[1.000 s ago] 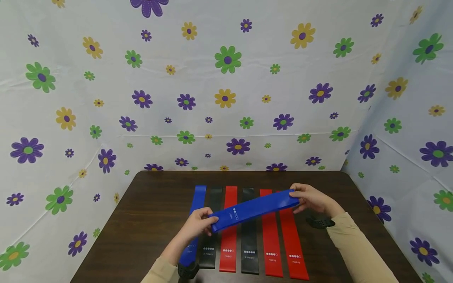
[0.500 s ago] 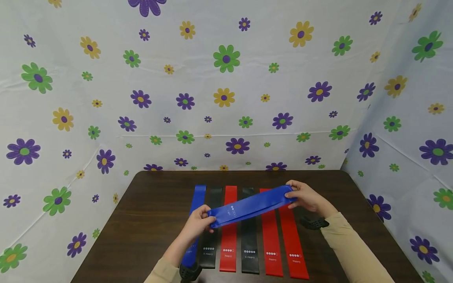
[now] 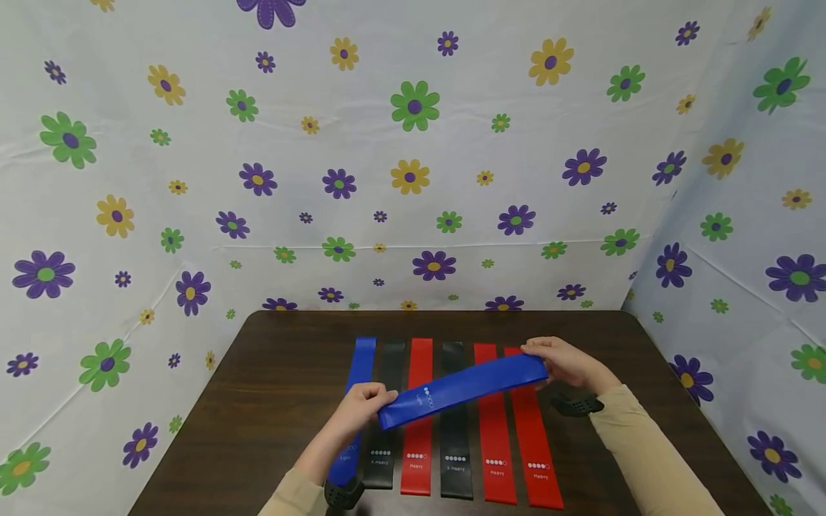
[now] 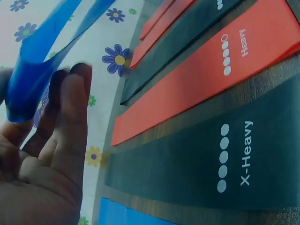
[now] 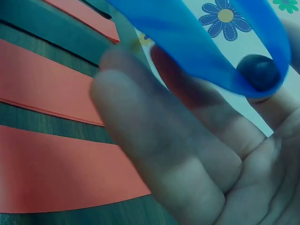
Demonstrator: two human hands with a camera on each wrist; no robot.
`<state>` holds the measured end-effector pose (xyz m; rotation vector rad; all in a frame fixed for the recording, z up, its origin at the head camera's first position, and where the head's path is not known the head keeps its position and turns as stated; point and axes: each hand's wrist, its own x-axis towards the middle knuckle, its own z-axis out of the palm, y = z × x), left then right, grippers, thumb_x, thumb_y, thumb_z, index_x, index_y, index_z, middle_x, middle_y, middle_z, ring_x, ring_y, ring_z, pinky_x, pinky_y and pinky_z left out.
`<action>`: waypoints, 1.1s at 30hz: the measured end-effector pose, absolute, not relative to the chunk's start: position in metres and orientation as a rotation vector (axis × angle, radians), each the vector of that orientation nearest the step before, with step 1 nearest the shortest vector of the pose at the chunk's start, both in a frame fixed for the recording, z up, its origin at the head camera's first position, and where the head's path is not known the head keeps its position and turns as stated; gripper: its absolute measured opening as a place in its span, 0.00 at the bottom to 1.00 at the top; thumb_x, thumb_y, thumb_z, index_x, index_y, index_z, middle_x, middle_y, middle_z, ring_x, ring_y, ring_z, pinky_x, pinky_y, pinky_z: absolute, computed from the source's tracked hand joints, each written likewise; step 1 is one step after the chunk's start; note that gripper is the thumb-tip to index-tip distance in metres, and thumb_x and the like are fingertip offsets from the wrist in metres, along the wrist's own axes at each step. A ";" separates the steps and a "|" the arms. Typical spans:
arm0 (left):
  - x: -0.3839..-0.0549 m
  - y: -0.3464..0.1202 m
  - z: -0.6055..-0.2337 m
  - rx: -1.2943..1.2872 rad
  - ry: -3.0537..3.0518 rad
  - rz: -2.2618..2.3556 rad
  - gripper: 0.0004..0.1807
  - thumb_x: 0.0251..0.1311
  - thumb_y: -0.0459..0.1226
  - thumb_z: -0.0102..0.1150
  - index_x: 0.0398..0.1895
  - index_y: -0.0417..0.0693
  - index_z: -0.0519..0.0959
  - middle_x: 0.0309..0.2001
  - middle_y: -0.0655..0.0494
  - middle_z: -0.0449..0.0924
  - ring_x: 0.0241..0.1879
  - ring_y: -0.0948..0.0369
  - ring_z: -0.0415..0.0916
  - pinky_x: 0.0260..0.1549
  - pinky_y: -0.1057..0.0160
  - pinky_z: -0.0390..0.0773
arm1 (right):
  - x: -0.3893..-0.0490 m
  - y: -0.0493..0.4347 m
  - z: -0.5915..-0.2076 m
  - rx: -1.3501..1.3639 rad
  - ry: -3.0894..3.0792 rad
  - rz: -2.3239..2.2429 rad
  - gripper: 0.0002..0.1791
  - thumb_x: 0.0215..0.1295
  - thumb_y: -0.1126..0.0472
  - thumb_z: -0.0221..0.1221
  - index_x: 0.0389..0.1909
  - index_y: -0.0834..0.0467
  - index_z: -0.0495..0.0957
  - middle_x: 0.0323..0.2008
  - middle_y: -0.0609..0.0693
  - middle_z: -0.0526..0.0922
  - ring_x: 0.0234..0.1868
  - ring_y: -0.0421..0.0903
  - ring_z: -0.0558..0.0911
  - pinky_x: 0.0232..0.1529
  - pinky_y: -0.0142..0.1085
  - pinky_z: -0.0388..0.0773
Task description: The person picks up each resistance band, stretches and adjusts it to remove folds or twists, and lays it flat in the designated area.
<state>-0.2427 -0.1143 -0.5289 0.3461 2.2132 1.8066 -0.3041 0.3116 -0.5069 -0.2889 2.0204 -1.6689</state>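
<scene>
A blue resistance band (image 3: 467,389) marked "Light" is held raised at a slant above the table, its right end higher in the head view. My left hand (image 3: 361,410) pinches its left end between thumb and fingers. At the other end my right hand (image 3: 569,362) grips it, thumb on the near side. In the left wrist view the blue band (image 4: 29,86) shows as an open loop, its end between thumb and fingers. From the right wrist, the blue band (image 5: 168,37) bends round a fingertip inside the loop.
Beneath lies a row of flat bands on the dark wooden table (image 3: 277,373): a blue band (image 3: 363,358), a black band (image 3: 381,469), a red band (image 3: 416,473), another black band (image 3: 456,476) and two more red ones. A flowered cloth (image 3: 361,143) hangs behind and beside the table.
Half a second ago the held band's two layers showed apart along the lower edge; now its face looks flatter. The right hand has come slightly down and right. The row of bands stays put.
</scene>
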 end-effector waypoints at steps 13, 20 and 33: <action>-0.237 -0.104 -0.514 0.210 2.414 1.863 0.17 0.59 0.37 0.65 0.21 0.38 0.69 0.15 0.39 0.70 0.13 0.51 0.74 0.14 0.64 0.76 | -0.302 0.303 -0.506 -0.294 2.128 -1.748 0.10 0.65 0.61 0.60 0.33 0.57 0.66 0.23 0.51 0.76 0.27 0.51 0.83 0.28 0.42 0.83; -0.242 -0.110 -0.524 0.236 2.345 1.854 0.18 0.56 0.42 0.68 0.28 0.40 0.69 0.17 0.42 0.72 0.14 0.57 0.75 0.20 0.59 0.80 | -0.304 0.310 -0.504 -0.325 2.125 -1.767 0.14 0.66 0.62 0.59 0.42 0.64 0.65 0.33 0.53 0.80 0.31 0.52 0.83 0.31 0.45 0.83; -0.237 -0.112 -0.521 0.359 2.260 1.771 0.19 0.62 0.38 0.61 0.53 0.34 0.77 0.23 0.48 0.81 0.18 0.59 0.75 0.26 0.54 0.82 | -0.301 0.328 -0.502 -0.299 2.095 -1.625 0.22 0.67 0.58 0.59 0.53 0.71 0.74 0.42 0.59 0.80 0.36 0.53 0.83 0.37 0.44 0.83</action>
